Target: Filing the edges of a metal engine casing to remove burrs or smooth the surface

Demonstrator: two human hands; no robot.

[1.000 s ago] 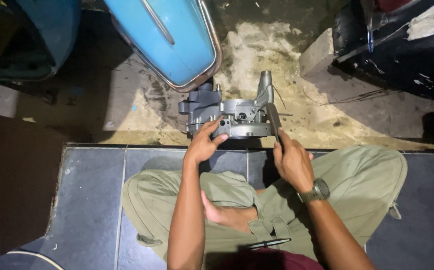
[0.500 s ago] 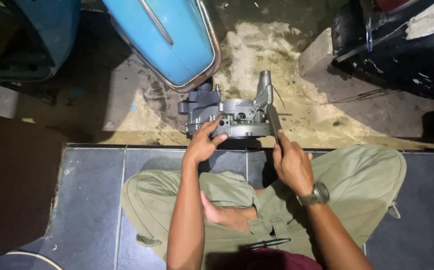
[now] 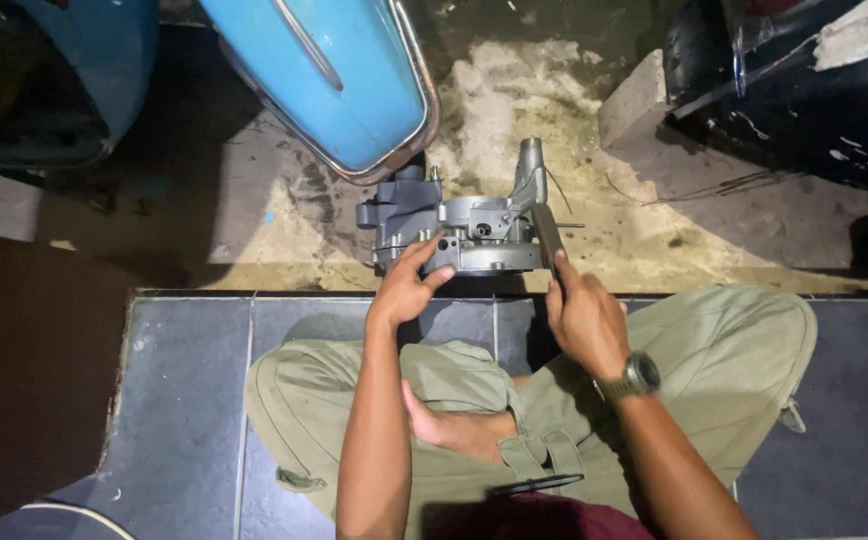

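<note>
Hands of a seated person work on a grey metal engine casing that rests on the rough concrete ground, just past the edge of the dark tiled floor where the person sits cross-legged in olive trousers. The left hand lies spread on the near left edge of the casing, fingers splayed over its rim and pressing down, not wrapped round anything. The right hand, with a wristwatch on its wrist, is closed around the handle of a dark flat tool, whose tip stands against the right end of the casing, beside the upright tube that rises from it. The two hands are apart, one at each end of the part.

As to progress, the casing looks bare: open bores and studs show on its upper face, and no cover or loose parts lie beside it that can be made out. Judging from this, the work on the right end is in hand and not finished, since the tool is in contact. Whether it scrapes, pries or taps cannot be told.

A blue scooter body panel with a chrome rim hangs just behind the casing, and a concrete block lies to the right, near dark bodywork.
</note>
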